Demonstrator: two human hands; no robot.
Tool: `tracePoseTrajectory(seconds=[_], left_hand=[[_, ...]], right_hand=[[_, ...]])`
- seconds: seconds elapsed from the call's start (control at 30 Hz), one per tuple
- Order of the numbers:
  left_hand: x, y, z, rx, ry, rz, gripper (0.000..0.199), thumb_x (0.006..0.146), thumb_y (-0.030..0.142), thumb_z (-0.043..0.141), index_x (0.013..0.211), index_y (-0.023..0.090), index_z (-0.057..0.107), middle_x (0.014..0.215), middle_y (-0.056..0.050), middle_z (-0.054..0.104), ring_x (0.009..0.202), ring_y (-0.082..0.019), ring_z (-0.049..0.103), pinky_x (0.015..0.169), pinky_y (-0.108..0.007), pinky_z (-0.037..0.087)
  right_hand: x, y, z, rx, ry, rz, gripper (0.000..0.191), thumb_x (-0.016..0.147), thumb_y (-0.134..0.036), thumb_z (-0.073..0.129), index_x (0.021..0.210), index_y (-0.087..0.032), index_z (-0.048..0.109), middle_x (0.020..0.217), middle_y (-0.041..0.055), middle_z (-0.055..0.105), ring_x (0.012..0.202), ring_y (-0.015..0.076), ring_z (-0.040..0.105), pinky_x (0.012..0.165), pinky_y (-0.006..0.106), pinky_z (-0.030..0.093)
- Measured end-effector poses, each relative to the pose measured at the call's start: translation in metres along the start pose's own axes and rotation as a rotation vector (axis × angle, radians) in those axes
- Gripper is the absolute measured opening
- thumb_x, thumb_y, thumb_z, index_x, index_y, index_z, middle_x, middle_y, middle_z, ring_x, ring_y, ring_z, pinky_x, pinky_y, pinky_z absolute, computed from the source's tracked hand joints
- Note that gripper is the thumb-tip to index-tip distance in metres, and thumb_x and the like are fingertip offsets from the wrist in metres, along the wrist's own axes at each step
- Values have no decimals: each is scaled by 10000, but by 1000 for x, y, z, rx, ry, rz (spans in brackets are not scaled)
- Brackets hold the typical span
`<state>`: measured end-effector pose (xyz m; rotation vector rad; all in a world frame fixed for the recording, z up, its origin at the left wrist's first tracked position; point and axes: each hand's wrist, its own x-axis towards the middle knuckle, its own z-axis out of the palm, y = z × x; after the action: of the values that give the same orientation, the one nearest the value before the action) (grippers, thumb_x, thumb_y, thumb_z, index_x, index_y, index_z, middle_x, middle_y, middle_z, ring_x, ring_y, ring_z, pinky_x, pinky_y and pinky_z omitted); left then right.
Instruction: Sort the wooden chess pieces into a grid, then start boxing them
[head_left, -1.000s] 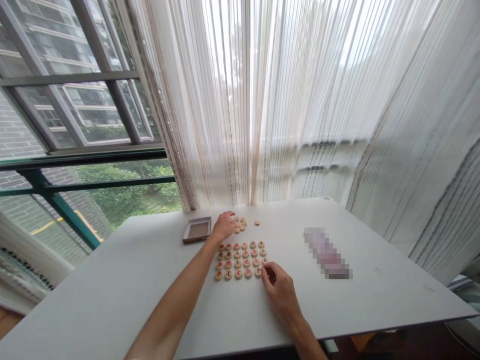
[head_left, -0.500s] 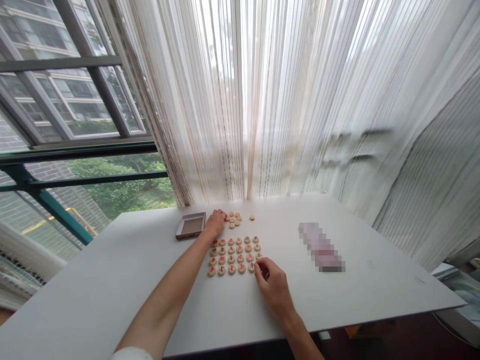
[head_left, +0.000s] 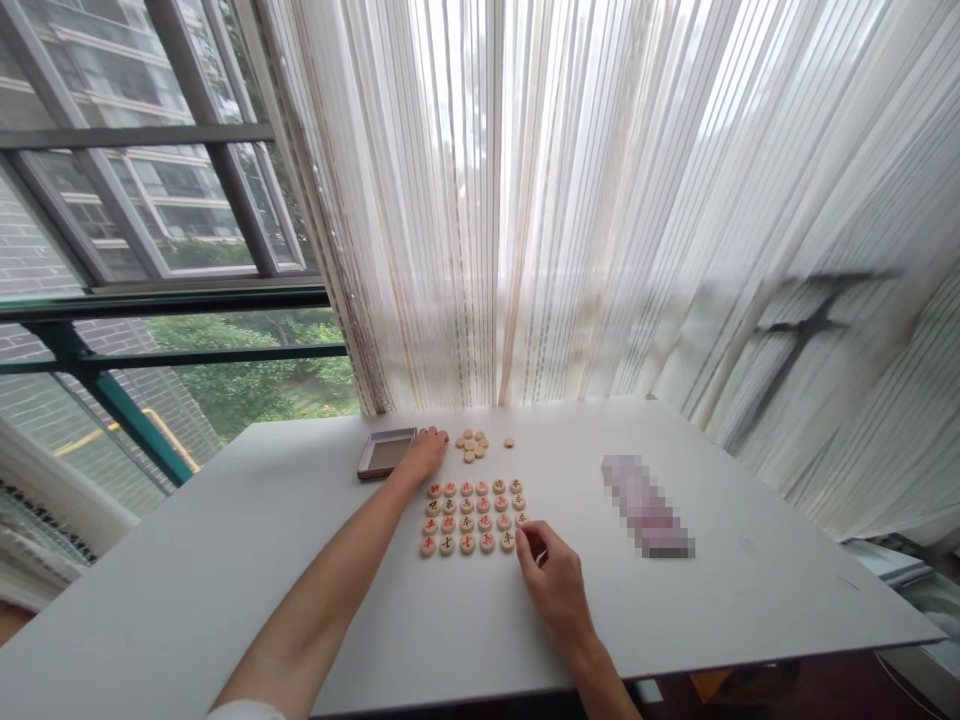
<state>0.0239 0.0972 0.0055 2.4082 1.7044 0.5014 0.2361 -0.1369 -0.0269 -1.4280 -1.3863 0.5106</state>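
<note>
Round wooden Chinese chess pieces (head_left: pixel 467 523) with red and black characters lie face up in rows on the white table. My right hand (head_left: pixel 553 575) is at the right end of the nearest row, thumb and forefinger pinched together close to the end pieces; what is between the fingertips is hidden. My left hand (head_left: pixel 427 452) reaches out to the far side, between a shallow box (head_left: pixel 367 458) and a loose cluster of blank-looking pieces (head_left: pixel 470 447). Its fingers are bent together, apart from the cluster, and I cannot make out what they hold. One single piece (head_left: pixel 509 442) lies right of the cluster.
A blurred-out pinkish oblong thing (head_left: pixel 649 508) lies on the right part of the table (head_left: pixel 360 620). Sheer curtains (head_left: pixel 540 250) hang along the far edge. A window with a green rail (head_left: pixel 225 358) is at the left.
My left hand has drawn slightly left, away from the cluster and toward the box. My right hand stays by the end of the nearest row. The view has shifted a little.
</note>
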Motion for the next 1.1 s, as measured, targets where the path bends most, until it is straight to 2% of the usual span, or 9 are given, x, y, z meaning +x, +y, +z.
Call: tracePoseTrajectory(seconds=[0.2,0.33,0.47,0.5,0.57,0.63,0.77,0.93,1.1], left_hand=[[-19,30,-24,-317,101,61,237,992,275,541,1176,159,635,1211,-109,631,1036,-217,651,931,-412,540],[-67,69,-35,-584,140,147,303,1015,331,458,1215,155,604,1191,-124,649,996,-200,692,850,-319,583],[-138,103,-24,-790,115,168,351,1007,427,465,1219,166,567,1044,-108,723,940,-206,728,809,-316,597],[-155,108,-18,-948,96,137,350,987,438,509,1202,170,577,1026,-108,731,957,-218,726,827,-327,591],[-182,113,-5,-1149,50,80,338,951,447,580,1161,183,604,1025,-100,737,971,-230,721,863,-346,578],[-201,113,8,-1233,4,46,343,933,440,615,1162,185,617,1059,-106,733,1009,-244,708,883,-363,575],[-220,108,21,-1330,-51,4,330,923,433,637,1146,190,628,1076,-107,736,1063,-259,693,912,-377,567],[-224,109,18,-1382,-69,23,296,916,416,651,1111,194,632,1094,-99,738,1015,-247,711,925,-380,563],[-225,111,19,-1348,-12,-8,270,891,411,679,1042,188,649,1160,-89,711,971,-232,723,869,-343,582]], right_hand=[[0,2,-1,2,43,4,339,964,-489,504,903,-201,671,736,44,711,628,187,631,589,276,479],[0,1,-1,1,63,-18,365,950,-511,515,986,-192,688,760,54,721,637,190,645,600,283,499],[0,1,0,23,55,-27,349,955,-497,515,1027,-193,672,798,53,724,661,186,653,603,279,507],[1,1,0,29,50,-31,337,958,-487,515,1028,-195,668,806,50,723,667,184,654,604,276,507],[1,2,1,42,25,-46,311,963,-465,517,1021,-196,661,818,46,720,677,180,655,605,272,505],[1,1,1,51,-14,-68,283,964,-442,524,1005,-196,656,822,42,714,677,179,651,601,271,503],[-7,-6,-2,81,-135,-131,214,968,-389,535,977,-209,651,837,36,696,701,178,653,615,267,510],[-22,-14,-4,149,-284,-234,165,969,-325,549,1053,-229,653,951,56,682,821,194,666,702,280,534],[-22,-10,-4,241,-318,-132,202,963,-361,569,1089,-223,646,1002,66,704,857,202,693,727,285,551]])
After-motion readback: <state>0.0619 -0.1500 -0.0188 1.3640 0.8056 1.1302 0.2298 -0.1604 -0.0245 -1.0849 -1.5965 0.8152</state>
